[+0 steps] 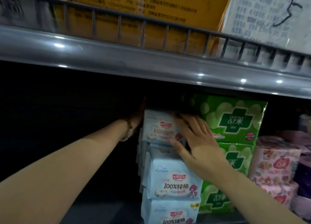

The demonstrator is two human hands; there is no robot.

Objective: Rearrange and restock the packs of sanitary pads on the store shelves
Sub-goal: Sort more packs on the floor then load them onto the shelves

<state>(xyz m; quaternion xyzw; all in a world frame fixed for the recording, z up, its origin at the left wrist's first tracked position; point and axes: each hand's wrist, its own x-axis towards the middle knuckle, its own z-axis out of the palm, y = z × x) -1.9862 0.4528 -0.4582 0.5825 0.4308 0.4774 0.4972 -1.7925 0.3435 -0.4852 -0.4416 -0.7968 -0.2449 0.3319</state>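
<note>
Forearms (67, 164) outstretched, left grip (139, 114) flat against top blue pack (156, 127), right grip (196, 143) splayed on its front.

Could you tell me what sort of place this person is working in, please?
Most likely a shop aisle: stacks of light blue packs, green packs and pink packs of sanitary pads sit side by side under a grey metal shelf with a wire rail, and a cardboard box stands above.
</note>
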